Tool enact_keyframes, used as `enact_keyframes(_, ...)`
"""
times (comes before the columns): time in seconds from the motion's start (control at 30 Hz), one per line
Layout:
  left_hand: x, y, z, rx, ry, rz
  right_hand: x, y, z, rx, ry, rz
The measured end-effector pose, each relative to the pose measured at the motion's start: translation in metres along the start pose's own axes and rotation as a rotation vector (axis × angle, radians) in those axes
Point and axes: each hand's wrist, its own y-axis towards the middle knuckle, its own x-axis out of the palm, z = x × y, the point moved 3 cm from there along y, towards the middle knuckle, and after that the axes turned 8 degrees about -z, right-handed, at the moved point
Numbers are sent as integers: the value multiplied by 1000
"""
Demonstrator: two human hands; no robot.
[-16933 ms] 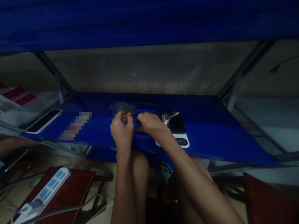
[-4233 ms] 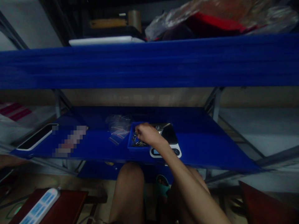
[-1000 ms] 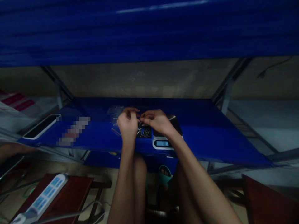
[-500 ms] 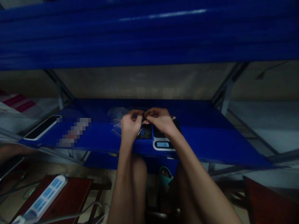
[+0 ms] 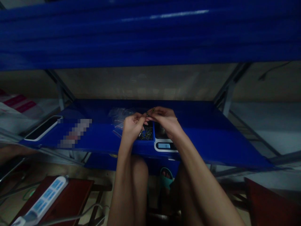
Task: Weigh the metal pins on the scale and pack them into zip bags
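My left hand and my right hand meet fingertip to fingertip over a blue tray. The tray holds a heap of small dark and brassy metal pieces that look like screws. A brassy screw pokes up from the closed fingers of my right hand. Between the touching fingertips my left hand pinches another small screw, partly hidden. Under my right wrist is a digital scale with a lit display; my hand covers part of its dark plate.
Clear plastic bags lie left of the tray. Farther left on the blue table are a blurred-out item and a white-edged phone. A blue shelf spans above. A power strip rests on a brown stool at lower left.
My hands have shifted slightly, the right one turning and moving right so a brassy screw shows above its fingers. More of the tray and scale plate is uncovered.
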Motion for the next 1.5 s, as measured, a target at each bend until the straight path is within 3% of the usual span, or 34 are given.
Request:
enact_keyframes(0.2,4,-4,6,9,-54,-108,-3,-1,-3,64,59,-50)
enact_keyframes(0.4,6,-5,6,-9,-56,-110,-1,-2,-2,64,58,-78)
enact_keyframes(0.73,-2,1,2,28,-61,130,-1,-2,-6,26,29,53)
enact_keyframes(0.93,-5,1,-4,68,-37,181,7,-3,0,78,-225,-51)
enact_keyframes(1.07,-4,-2,-6,93,7,176,8,-2,4,-41,-470,-95)
enact_keyframes(1.2,-3,-2,-8,85,41,165,5,-3,1,-95,-532,-45)
enact_keyframes(1.37,-1,0,-8,85,22,129,5,-3,-5,-133,-420,91)
enact_keyframes(1.5,2,0,-4,86,-36,88,6,-2,-7,-147,-354,95)
